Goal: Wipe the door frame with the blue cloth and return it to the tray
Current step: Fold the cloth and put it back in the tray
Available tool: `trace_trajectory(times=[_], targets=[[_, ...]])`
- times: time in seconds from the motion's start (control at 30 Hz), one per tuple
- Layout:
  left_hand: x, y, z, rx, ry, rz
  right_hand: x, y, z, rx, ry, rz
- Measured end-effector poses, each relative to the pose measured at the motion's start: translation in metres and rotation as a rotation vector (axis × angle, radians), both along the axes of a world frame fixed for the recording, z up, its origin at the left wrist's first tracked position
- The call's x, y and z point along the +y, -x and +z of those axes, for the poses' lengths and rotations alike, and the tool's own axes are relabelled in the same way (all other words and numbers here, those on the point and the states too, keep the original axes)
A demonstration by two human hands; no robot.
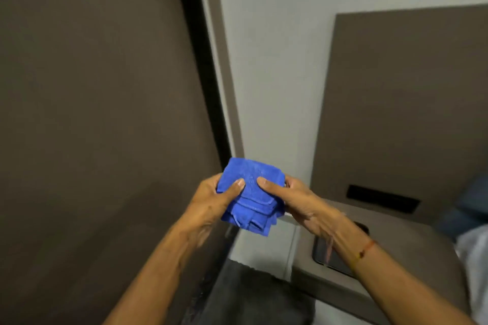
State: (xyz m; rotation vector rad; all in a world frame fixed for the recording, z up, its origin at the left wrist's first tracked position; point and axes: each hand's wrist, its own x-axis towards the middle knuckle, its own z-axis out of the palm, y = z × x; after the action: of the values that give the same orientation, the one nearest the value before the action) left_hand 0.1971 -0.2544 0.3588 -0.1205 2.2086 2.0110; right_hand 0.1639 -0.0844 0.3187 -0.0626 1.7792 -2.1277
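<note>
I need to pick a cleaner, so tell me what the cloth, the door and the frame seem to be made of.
Cloth: soft napped fabric, probably microfibre or terry; fuzzy pile, stitched hems, folds into layers.
Door: smooth matte brown panel, likely laminate or painted board; no grain shows.
Frame: the same matte grey-brown finish, with a dark strip beside it; wood or metal underneath cannot be told.

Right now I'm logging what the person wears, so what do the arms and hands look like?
Both forearms are bare, with no sleeves in view. The left hand wears nothing visible. The right hand is also ungloved, and a thin thread bracelet, red with a yellow part, circles its wrist. No rings are visible.
</note>
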Motion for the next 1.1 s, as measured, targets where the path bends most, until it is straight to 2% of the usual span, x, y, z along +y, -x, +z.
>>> trace_trajectory(times=[0.13, 0.23, 0.43, 0.63, 0.73, 0.83, 0.97, 1.1], targets=[[0.082, 0.063, -0.078, -0.280, -0.093, -0.039, 0.087, 0.030, -0.080, -0.225, 0.069, -0.122], [0.142, 0.101, -0.135, -0.447, -0.063, -0.122, 0.150, 0.044, -0.142, -0.354, 0.091, -0.232], [0.236, 0.153, -0.248, -0.582, 0.031, -0.250, 0.242, 0.069, -0.252, -0.523, -0.057, -0.407], [0.291, 0.201, -0.382, -0.695, 0.097, -0.276, 0.286, 0.104, -0.371, -0.641, -0.079, -0.516], [0.306, 0.218, -0.442, -0.686, 0.173, -0.269, 0.288, 0.122, -0.422, -0.680, -0.162, -0.631], [0.315, 0.236, -0.486, -0.632, 0.303, -0.256, 0.283, 0.140, -0.463, -0.695, -0.340, -0.710], [0.317, 0.243, -0.525, -0.605, 0.475, -0.318, 0.273, 0.147, -0.499, -0.689, -0.565, -0.693], [0.318, 0.239, -0.545, -0.486, 0.618, -0.404, 0.268, 0.142, -0.519, -0.679, -0.742, -0.655]])
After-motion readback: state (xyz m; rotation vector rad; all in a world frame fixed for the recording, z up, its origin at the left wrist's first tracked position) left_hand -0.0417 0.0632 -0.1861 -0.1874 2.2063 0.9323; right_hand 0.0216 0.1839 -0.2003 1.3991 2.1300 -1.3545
